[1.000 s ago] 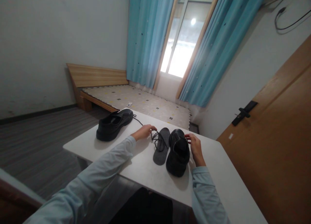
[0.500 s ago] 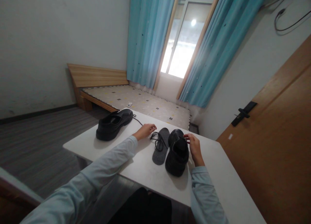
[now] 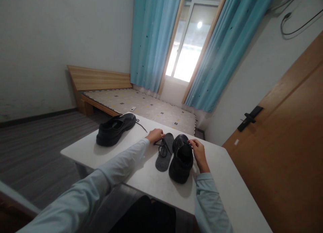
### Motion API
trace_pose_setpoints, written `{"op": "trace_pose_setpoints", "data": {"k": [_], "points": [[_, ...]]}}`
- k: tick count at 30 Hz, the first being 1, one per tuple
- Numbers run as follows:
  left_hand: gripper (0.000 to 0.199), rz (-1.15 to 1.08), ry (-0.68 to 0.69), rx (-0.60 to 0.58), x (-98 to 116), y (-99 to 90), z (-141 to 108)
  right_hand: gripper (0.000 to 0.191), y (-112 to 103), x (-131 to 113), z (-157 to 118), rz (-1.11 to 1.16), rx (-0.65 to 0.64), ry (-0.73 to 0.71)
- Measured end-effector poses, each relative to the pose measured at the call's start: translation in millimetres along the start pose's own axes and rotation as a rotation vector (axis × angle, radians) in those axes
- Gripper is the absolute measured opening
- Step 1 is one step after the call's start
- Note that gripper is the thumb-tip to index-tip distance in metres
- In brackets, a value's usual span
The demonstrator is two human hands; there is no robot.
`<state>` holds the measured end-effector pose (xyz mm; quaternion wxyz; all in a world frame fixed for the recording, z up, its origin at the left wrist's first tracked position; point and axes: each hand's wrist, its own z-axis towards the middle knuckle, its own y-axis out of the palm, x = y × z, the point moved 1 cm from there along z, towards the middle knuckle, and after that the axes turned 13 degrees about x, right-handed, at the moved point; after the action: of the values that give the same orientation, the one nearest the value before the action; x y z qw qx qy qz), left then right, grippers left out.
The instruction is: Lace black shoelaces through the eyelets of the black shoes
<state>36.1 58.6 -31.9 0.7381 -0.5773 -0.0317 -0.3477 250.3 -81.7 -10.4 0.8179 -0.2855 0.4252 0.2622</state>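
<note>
A black lace-up shoe [image 3: 180, 165] stands on the white table with its heel toward me. My right hand [image 3: 198, 150] is closed at the right side of its opening, fingertips pinched on the upper near the lacing. Beside the shoe on the left lies a dark grey insole [image 3: 162, 163], with a loose black shoelace [image 3: 163, 151] looped across it. My left hand [image 3: 155, 135] reaches the far end of that lace, its fingers drawn together on it; the fingertips are small and partly hidden. A second black shoe [image 3: 113, 131] sits farther left, its lace trailing right.
The white table [image 3: 227, 186] extends to the right of the shoe. Beyond it is a bed [image 3: 151, 105] with a patterned mattress and a small white remote [image 3: 132, 108]. A wooden door [image 3: 285, 132] with a black handle stands close on the right.
My left hand has moved right to the shoelace by the insole. My right fingers have closed in on the shoe's upper. The view has shifted slightly.
</note>
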Motion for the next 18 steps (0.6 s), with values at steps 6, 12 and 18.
{"op": "trace_pose_setpoints", "data": {"k": [6,12,18], "points": [[0.023,-0.007,-0.038,-0.04,11.5,14.1,16.7,0.027,-1.4,-1.2,0.0,0.008,-0.011,-0.022],[0.02,-0.077,-0.046,0.046,23.3,18.6,20.7,0.028,-2.8,-5.6,-0.5,0.017,-0.015,-0.016],[0.014,-0.177,-0.073,0.191,27.7,10.1,20.7,0.026,-2.0,-8.9,-1.6,0.011,-0.08,-0.041]]}}
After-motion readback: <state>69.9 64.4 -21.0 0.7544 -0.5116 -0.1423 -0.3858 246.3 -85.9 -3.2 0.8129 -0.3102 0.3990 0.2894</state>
